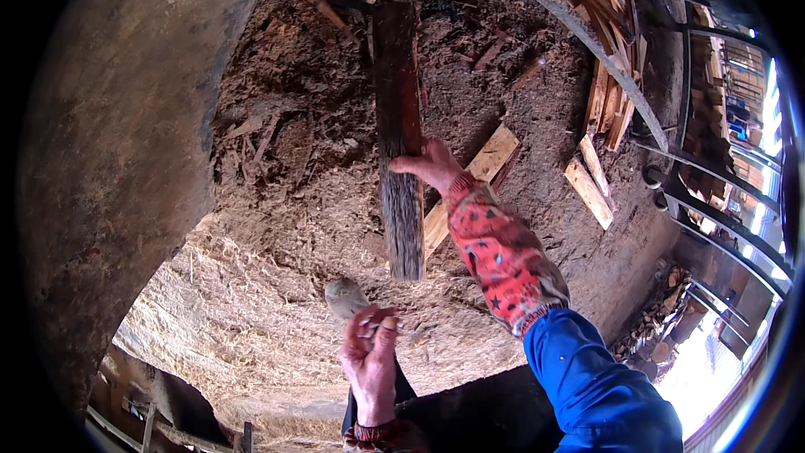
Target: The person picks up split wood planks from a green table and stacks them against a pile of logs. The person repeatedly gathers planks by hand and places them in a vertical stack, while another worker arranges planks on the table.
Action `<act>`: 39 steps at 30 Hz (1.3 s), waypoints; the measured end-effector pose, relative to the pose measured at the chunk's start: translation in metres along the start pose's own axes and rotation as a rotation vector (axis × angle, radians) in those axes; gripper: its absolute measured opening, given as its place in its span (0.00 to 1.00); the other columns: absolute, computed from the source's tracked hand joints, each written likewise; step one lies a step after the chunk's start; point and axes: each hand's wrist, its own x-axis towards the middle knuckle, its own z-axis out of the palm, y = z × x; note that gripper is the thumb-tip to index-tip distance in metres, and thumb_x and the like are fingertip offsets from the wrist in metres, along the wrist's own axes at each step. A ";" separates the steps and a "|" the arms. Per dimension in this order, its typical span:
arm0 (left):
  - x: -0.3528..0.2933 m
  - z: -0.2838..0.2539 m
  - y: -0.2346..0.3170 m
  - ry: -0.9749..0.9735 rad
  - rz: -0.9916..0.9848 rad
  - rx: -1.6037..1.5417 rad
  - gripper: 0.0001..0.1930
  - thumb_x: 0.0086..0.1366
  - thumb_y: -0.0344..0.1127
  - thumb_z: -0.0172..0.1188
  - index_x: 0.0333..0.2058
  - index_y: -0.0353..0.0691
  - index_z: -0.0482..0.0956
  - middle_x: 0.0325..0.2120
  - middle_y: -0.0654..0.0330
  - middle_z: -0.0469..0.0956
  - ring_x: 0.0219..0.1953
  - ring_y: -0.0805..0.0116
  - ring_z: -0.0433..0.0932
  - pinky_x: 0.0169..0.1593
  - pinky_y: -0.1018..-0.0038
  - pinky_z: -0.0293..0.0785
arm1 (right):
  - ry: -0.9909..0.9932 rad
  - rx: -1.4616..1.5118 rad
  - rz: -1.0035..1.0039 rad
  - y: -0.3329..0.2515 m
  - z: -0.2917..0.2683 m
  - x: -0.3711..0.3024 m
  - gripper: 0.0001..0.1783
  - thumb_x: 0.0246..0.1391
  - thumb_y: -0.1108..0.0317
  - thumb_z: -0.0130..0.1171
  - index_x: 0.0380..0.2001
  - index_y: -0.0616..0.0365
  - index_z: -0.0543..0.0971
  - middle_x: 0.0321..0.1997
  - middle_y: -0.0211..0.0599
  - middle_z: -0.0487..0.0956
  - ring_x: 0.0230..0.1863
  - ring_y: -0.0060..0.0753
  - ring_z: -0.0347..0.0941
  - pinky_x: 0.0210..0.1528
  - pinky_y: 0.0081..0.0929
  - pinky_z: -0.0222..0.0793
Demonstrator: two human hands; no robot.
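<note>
Head view: a dark board (398, 122) is set far to near across the littered ground (503, 67), grasped about midway along its right edge by the right hand (434, 166). The left hand (371, 367) is half curled near the board's near end, apart from it; whether anything is held there cannot be told. Handling of the dark board is judged the step in hand; for steady control, near-end support seems called for, clear of the pale board (495, 153) to the right.
</note>
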 end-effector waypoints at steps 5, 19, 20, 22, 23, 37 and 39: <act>0.010 -0.012 -0.004 0.120 0.077 0.013 0.18 0.65 0.33 0.62 0.51 0.33 0.74 0.47 0.55 0.78 0.48 0.69 0.75 0.53 0.73 0.71 | -0.282 0.480 0.178 -0.001 0.022 -0.096 0.34 0.45 0.69 0.73 0.54 0.66 0.70 0.47 0.40 0.80 0.46 0.32 0.78 0.56 0.34 0.73; 0.012 -0.039 -0.006 0.320 -0.114 -0.090 0.15 0.64 0.35 0.63 0.46 0.34 0.75 0.36 0.55 0.80 0.34 0.62 0.81 0.39 0.66 0.81 | -0.979 0.273 0.338 0.043 0.092 -0.186 0.32 0.47 0.48 0.69 0.46 0.62 0.75 0.38 0.44 0.81 0.42 0.35 0.77 0.45 0.35 0.73; 0.008 -0.040 -0.004 0.237 -0.098 -0.079 0.16 0.64 0.36 0.63 0.47 0.33 0.75 0.36 0.55 0.80 0.35 0.62 0.81 0.40 0.67 0.80 | -0.796 -0.095 0.121 0.058 0.079 -0.168 0.28 0.51 0.50 0.66 0.47 0.61 0.76 0.40 0.43 0.80 0.43 0.35 0.77 0.46 0.34 0.73; 0.007 -0.034 -0.004 0.202 -0.064 -0.088 0.17 0.65 0.37 0.62 0.47 0.33 0.75 0.37 0.53 0.81 0.38 0.61 0.81 0.44 0.67 0.79 | -0.498 -0.924 -0.253 0.085 0.052 -0.118 0.25 0.53 0.52 0.64 0.48 0.57 0.75 0.47 0.40 0.77 0.52 0.37 0.71 0.54 0.37 0.69; 0.006 -0.032 -0.004 0.189 -0.042 -0.084 0.17 0.65 0.37 0.62 0.48 0.33 0.75 0.37 0.53 0.81 0.38 0.61 0.81 0.46 0.67 0.79 | -0.435 -1.403 -0.351 0.098 0.040 -0.097 0.27 0.50 0.53 0.66 0.50 0.54 0.74 0.52 0.37 0.74 0.59 0.40 0.66 0.63 0.42 0.63; -0.014 0.001 -0.006 0.168 0.031 -0.082 0.19 0.62 0.32 0.64 0.50 0.34 0.71 0.38 0.52 0.80 0.38 0.60 0.80 0.43 0.65 0.79 | -0.465 -1.564 -0.235 0.144 -0.047 -0.077 0.07 0.51 0.65 0.57 0.31 0.53 0.82 0.45 0.36 0.73 0.54 0.44 0.63 0.61 0.61 0.52; -0.015 0.004 -0.006 0.163 0.047 -0.091 0.19 0.62 0.32 0.64 0.50 0.35 0.70 0.39 0.52 0.79 0.38 0.60 0.80 0.43 0.64 0.79 | -0.298 -1.477 -0.516 0.134 -0.062 -0.095 0.10 0.50 0.62 0.60 0.31 0.57 0.81 0.43 0.33 0.71 0.46 0.39 0.64 0.53 0.53 0.64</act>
